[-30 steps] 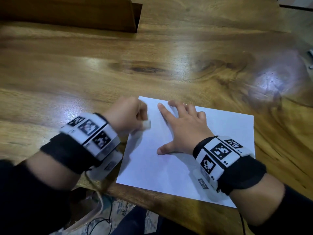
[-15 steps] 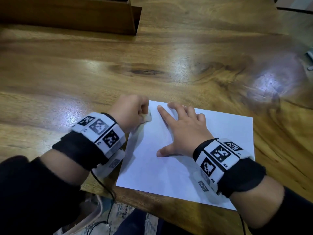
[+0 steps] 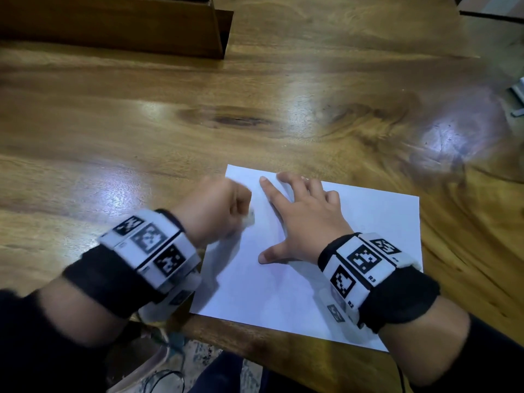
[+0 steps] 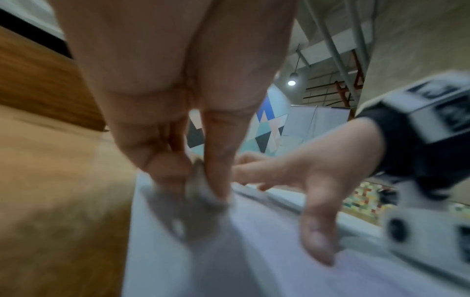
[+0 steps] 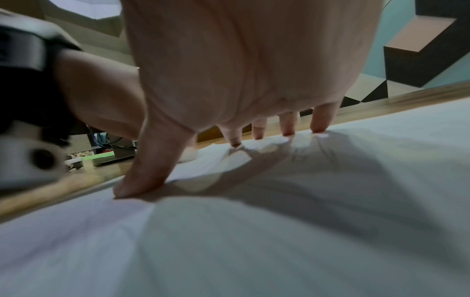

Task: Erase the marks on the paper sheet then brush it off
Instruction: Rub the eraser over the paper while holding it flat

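A white paper sheet point(image 3: 283, 285) lies on the wooden table near its front edge. My left hand point(image 3: 218, 208) pinches a small white eraser point(image 3: 250, 220) and holds it down on the sheet's left part; the hand is blurred. From the left wrist view the eraser point(image 4: 197, 180) sits between thumb and fingers, its tip on the paper point(image 4: 254, 251). My right hand point(image 3: 303, 219) lies flat on the sheet with fingers spread, pressing it down. Faint pencil marks point(image 5: 300, 156) show on the paper point(image 5: 279, 241) near the right hand's fingertips point(image 5: 287, 132).
A dark wooden box point(image 3: 113, 24) stands at the back left of the table point(image 3: 255, 95). A grey object point(image 3: 517, 95) lies at the far right edge. The table's front edge runs just below the sheet, with cables and the floor beneath.
My left hand with the eraser moved up toward the sheet's top left corner, then back down and slightly right along the left part. The right hand has stayed pressed in place.
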